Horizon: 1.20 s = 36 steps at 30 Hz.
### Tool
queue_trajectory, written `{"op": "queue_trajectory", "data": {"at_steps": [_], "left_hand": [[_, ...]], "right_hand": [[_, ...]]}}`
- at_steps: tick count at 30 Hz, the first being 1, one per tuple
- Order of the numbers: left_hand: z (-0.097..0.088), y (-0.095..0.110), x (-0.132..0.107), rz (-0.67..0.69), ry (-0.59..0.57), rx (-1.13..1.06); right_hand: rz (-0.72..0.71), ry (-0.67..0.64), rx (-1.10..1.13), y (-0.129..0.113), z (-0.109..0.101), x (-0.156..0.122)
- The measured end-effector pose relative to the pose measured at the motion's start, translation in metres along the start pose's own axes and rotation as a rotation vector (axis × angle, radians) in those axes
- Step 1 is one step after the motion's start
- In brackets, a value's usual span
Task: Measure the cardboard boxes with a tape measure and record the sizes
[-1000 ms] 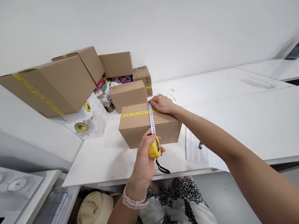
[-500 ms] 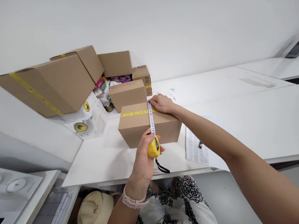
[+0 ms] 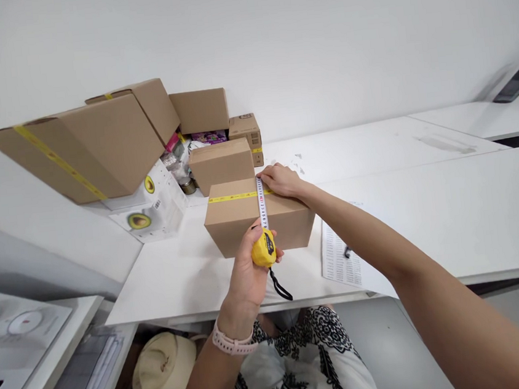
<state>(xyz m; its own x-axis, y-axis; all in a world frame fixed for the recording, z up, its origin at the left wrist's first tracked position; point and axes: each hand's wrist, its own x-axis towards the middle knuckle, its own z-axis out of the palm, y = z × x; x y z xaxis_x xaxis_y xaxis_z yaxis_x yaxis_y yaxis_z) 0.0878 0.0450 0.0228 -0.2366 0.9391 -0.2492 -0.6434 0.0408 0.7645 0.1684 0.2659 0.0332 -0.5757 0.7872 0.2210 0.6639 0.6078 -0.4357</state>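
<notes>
Nearest, the left hand [image 3: 246,276] rises from below the table [image 3: 180,283] edge, wrist bent upward, with a pale watch band [image 3: 231,344] on it. Its grip is closed round the yellow tape measure [image 3: 264,251], fingers wrapped on the left side and thumb on the right. A black wrist loop [image 3: 279,286] hangs beneath the case. The case sits at the near top edge of the cardboard box [image 3: 240,230], which stands on the table just beyond the hand. From the case the white blade [image 3: 262,203] runs straight away, its long axis near to far across the box's top. It crosses a strip of yellow packing tape [image 3: 232,197] that runs left to right. At the far edge is the right hand [image 3: 281,181], its arm reaching in from the near right. It lies palm down, its grip nearly closed, fingers curled onto the blade's end and holding it against the box. A printed sheet [image 3: 337,254] lies right of the box. Farther left, more cartons [image 3: 83,148] are piled by the wall.
</notes>
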Motion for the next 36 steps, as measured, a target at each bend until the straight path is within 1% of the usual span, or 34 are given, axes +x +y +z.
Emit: {"op": "queue_trajectory", "data": {"at_steps": [3, 6, 10, 12, 13, 15, 16, 18, 20, 22, 24, 26, 28, 30, 31, 33, 34, 35, 36], "left_hand": [[-0.001, -0.001, 0.001, 0.011, 0.004, -0.010], [-0.003, -0.002, 0.000, 0.032, -0.004, 0.021], [-0.006, 0.000, -0.006, 0.091, -0.054, 0.116], [-0.010, 0.000, -0.013, 0.130, -0.092, 0.175], [-0.013, -0.002, -0.017, 0.145, -0.118, 0.213], [-0.025, -0.008, -0.026, 0.136, -0.181, 0.305], [-0.033, -0.013, -0.030, 0.115, -0.218, 0.354], [-0.052, -0.025, -0.037, 0.048, -0.294, 0.444], [-0.069, -0.037, -0.039, -0.019, -0.371, 0.515], [-0.078, -0.046, -0.038, -0.065, -0.415, 0.566], [-0.076, -0.052, -0.034, -0.077, -0.449, 0.616], [-0.066, -0.055, -0.029, -0.059, -0.499, 0.666], [-0.051, -0.057, -0.022, -0.036, -0.558, 0.715], [-0.038, -0.060, -0.015, -0.009, -0.582, 0.763], [-0.033, -0.063, -0.011, 0.003, -0.589, 0.786], [-0.025, -0.072, 0.000, 0.027, -0.604, 0.804], [-0.021, -0.077, 0.007, 0.038, -0.622, 0.801], [-0.018, -0.084, 0.016, 0.051, -0.644, 0.796], [-0.015, -0.091, 0.026, 0.063, -0.673, 0.796]], "right_hand": [[-0.004, 0.013, 0.020, 0.001, -0.001, -0.001], [-0.027, 0.059, 0.147, 0.003, -0.004, 0.000], [-0.108, 0.237, 0.478, 0.001, -0.018, 0.000], [-0.130, 0.341, 0.644, -0.002, -0.029, -0.009], [-0.131, 0.399, 0.715, -0.003, -0.035, -0.019], [-0.109, 0.516, 0.830, -0.001, -0.046, -0.049], [-0.090, 0.559, 0.876, 0.002, -0.049, -0.070], [-0.023, 0.595, 0.938, 0.013, -0.048, -0.119], [0.054, 0.595, 0.983, 0.023, -0.038, -0.170], [0.139, 0.489, 1.034, 0.025, -0.018, -0.214], [0.189, 0.409, 1.097, 0.017, 0.007, -0.245], [0.214, 0.368, 1.129, 0.003, 0.032, -0.262], [0.213, 0.375, 1.095, -0.009, 0.050, -0.270], [0.196, 0.387, 0.987, -0.007, 0.057, -0.271], [0.191, 0.394, 0.915, 0.001, 0.057, -0.270], [0.235, 0.428, 0.758, 0.029, 0.051, -0.264], [0.292, 0.462, 0.671, 0.048, 0.046, -0.259], [0.388, 0.496, 0.580, 0.068, 0.042, -0.253], [0.524, 0.521, 0.479, 0.089, 0.038, -0.245]]}}
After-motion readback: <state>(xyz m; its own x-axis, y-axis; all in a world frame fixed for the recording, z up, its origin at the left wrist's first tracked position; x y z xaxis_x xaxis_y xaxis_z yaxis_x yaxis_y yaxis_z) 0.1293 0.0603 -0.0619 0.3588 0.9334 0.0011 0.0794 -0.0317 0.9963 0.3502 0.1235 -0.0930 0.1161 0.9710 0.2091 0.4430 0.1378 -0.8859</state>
